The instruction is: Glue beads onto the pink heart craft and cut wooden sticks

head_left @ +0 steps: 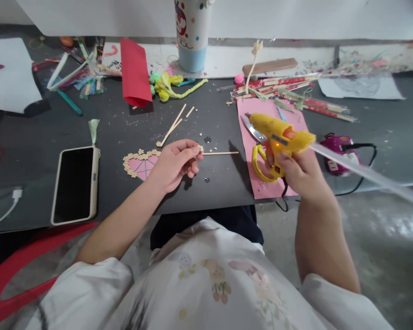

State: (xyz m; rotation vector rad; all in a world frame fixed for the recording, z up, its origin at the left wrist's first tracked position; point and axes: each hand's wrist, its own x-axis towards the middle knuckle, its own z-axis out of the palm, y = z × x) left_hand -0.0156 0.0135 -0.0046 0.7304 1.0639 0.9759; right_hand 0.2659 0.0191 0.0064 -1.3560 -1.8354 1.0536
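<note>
My right hand (301,172) grips a yellow glue gun (278,133) with a long clear glue stick (365,172) jutting from its back; its nozzle points left above a pink paper sheet (251,119). My left hand (175,162) pinches a small beige bead-like piece (201,148) between thumb and fingers. Just right of it a thin wooden stick (220,153) lies on the dark table. A pink heart cut-out edged with beige beads (141,162) lies right beside the left hand, to its left.
A phone (75,184) lies at the left with a white cable (7,208) nearby. Yellow-handled scissors (259,153) rest on the pink sheet. Red folded paper (134,73), a dotted cup (192,34), loose sticks (174,124) and craft scraps crowd the back. A purple device (339,149) sits at the right.
</note>
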